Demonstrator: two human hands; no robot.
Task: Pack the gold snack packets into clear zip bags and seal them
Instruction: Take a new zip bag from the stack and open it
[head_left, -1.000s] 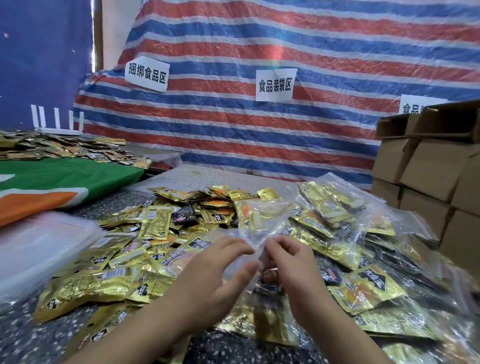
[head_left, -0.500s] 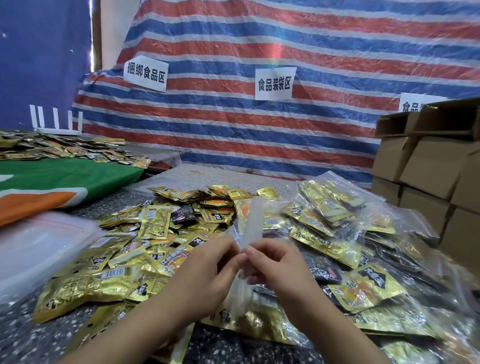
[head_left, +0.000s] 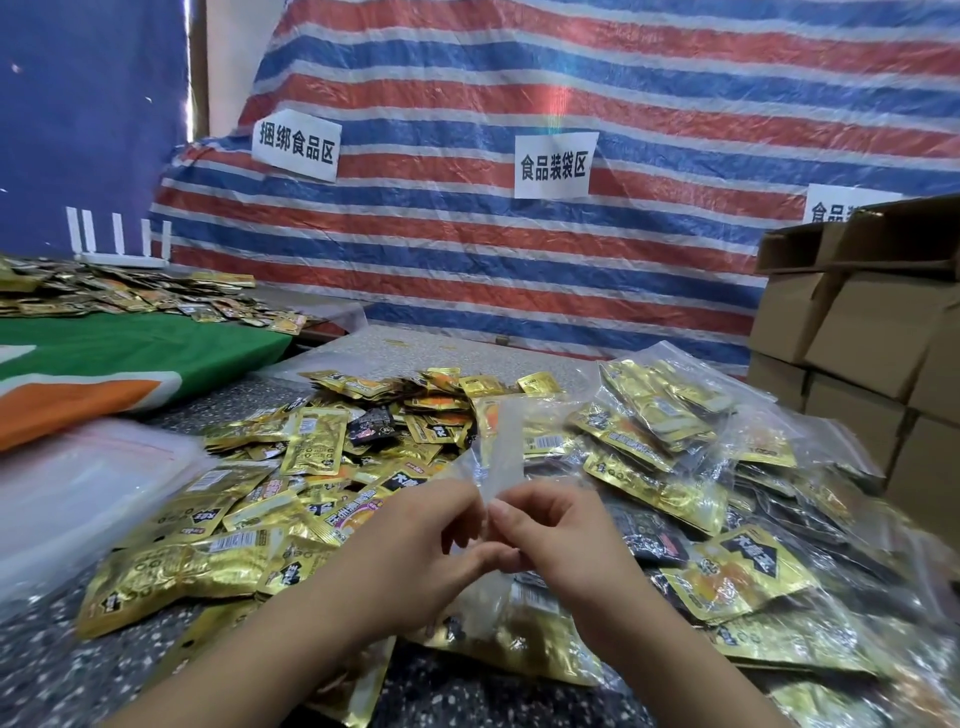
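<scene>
Left hand (head_left: 415, 551) and right hand (head_left: 563, 540) both pinched an upright clear zip bag (head_left: 498, 452) above loose gold snack packets (head_left: 218, 566) on the speckled worktop (head_left: 41, 670).

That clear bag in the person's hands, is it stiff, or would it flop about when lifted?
Probably floppy: the clear zip bag is thin film, creased and bent where the left hand and right hand pinch it. Likely very light, as it looks empty and stands up from a fingertip pinch. Possibly slippery, given its glossy sheen.
</scene>
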